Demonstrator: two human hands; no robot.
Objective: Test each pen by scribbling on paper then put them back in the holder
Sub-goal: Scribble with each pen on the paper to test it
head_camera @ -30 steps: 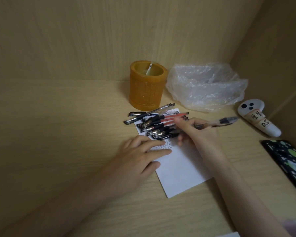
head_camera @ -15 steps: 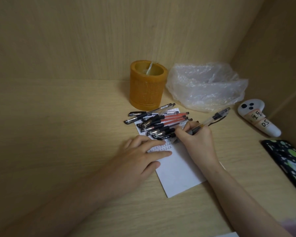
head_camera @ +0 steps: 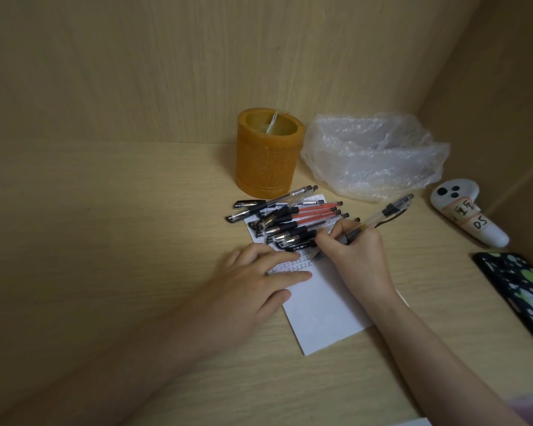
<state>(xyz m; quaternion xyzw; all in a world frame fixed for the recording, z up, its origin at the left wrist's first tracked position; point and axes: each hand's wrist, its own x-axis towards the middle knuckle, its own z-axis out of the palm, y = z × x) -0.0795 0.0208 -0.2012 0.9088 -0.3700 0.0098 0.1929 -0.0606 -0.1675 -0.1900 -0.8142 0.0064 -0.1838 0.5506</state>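
Gripping: right hand (head_camera: 356, 252) pinches pen (head_camera: 379, 218), tip on paper (head_camera: 323, 305) to scribble.
Left hand (head_camera: 256, 285): flat, fingers spread, pinning paper beside it.

One holder (head_camera: 267, 155), one paper sheet (head_camera: 323, 305), one plastic bag (head_camera: 373, 155), one controller (head_camera: 465, 213), two hands.

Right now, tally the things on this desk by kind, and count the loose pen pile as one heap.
Orange cylindrical pen holder: 1
White sheet of paper: 1
Heap of black and red pens: 1
Clear-barrelled pen in the right hand: 1
Crumpled clear plastic bag: 1
White plastic controller: 1
Black dotted phone: 1
Total: 7
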